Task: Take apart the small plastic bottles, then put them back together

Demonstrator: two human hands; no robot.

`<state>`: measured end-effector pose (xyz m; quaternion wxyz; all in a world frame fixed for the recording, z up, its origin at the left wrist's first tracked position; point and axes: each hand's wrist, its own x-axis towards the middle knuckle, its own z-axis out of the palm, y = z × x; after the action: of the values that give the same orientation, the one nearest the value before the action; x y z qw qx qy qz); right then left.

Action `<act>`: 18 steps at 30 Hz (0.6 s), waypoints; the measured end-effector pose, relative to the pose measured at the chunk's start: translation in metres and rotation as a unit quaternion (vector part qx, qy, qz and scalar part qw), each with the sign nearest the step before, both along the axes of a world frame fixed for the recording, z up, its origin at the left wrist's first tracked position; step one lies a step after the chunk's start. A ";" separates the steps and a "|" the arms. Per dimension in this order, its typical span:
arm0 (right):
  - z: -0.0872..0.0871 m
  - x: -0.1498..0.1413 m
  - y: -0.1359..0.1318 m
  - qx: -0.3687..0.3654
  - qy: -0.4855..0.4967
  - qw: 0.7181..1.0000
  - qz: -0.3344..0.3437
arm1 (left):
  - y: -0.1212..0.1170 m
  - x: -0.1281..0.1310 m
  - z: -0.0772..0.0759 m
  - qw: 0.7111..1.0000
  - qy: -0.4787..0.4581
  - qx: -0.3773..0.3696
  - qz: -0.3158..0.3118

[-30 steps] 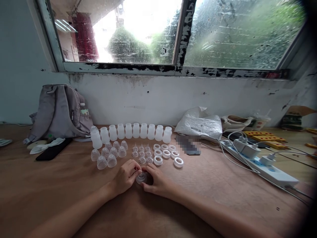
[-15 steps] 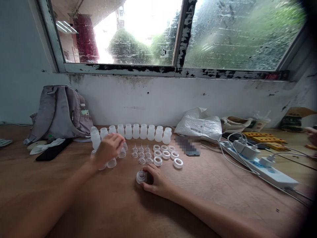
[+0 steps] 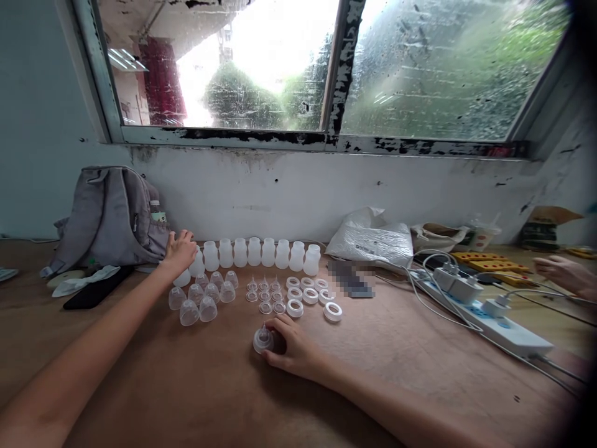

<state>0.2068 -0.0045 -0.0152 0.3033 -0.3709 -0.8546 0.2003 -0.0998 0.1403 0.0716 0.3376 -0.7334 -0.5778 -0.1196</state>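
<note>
My left hand (image 3: pixel 181 254) is at the left end of the back row, its fingers curled over the top of a frosted baby bottle (image 3: pixel 182 279) whose lower part shows beneath. Other frosted bottles (image 3: pixel 254 252) stand upright in line to the right. My right hand (image 3: pixel 291 345) rests on the table, thumb and fingers around a clear bottle nipple (image 3: pixel 263 340) set in a ring, tip up. Several clear dome caps (image 3: pixel 208 309) sit below the left hand. Clear nipples (image 3: pixel 264 292) and white collar rings (image 3: pixel 310 296) lie in rows beyond the right hand.
A grey backpack (image 3: pixel 109 218) and a black phone-like slab (image 3: pixel 93 291) lie at left. To the right are a silver bag (image 3: pixel 370 239), a blurred-out phone (image 3: pixel 351 280), a white power strip (image 3: pixel 517 336) with cables, and yellow blocks (image 3: pixel 489 264). Another person's hand (image 3: pixel 564 274) shows at far right.
My left hand has moved back and left from above the dome caps to the end bottle, uncovering the caps. My right hand keeps its hold on the nipple.
</note>
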 end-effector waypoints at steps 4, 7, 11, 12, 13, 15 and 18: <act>-0.001 0.000 0.000 -0.002 0.003 1.000 -0.005 | 0.000 0.003 -0.003 1.000 0.002 0.012 -0.009; -0.001 -0.001 0.000 -0.001 0.004 1.000 -0.009 | -0.006 0.006 0.006 0.999 -0.001 0.037 -0.025; 0.002 -0.001 -0.001 0.002 0.012 1.000 -0.011 | -0.033 0.020 0.031 0.995 -0.014 0.085 -0.051; 0.003 -0.001 -0.002 -0.003 0.015 1.000 -0.011 | -0.043 0.026 0.037 0.993 -0.022 0.100 -0.065; 0.004 -0.001 -0.001 -0.010 0.021 1.000 -0.013 | -0.054 0.032 0.042 0.989 -0.033 0.115 -0.086; 0.005 0.000 0.000 -0.026 0.041 0.998 -0.025 | -0.076 0.048 0.044 0.980 -0.067 0.126 -0.138; 0.006 0.003 0.003 -0.047 0.102 0.991 -0.069 | -0.105 0.070 0.027 0.963 -0.123 0.096 -0.218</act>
<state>0.2097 -0.0018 -0.0090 0.3844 -0.4202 -0.7810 0.2561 -0.0293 0.0353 0.0987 0.2986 -0.7853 -0.4269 -0.3346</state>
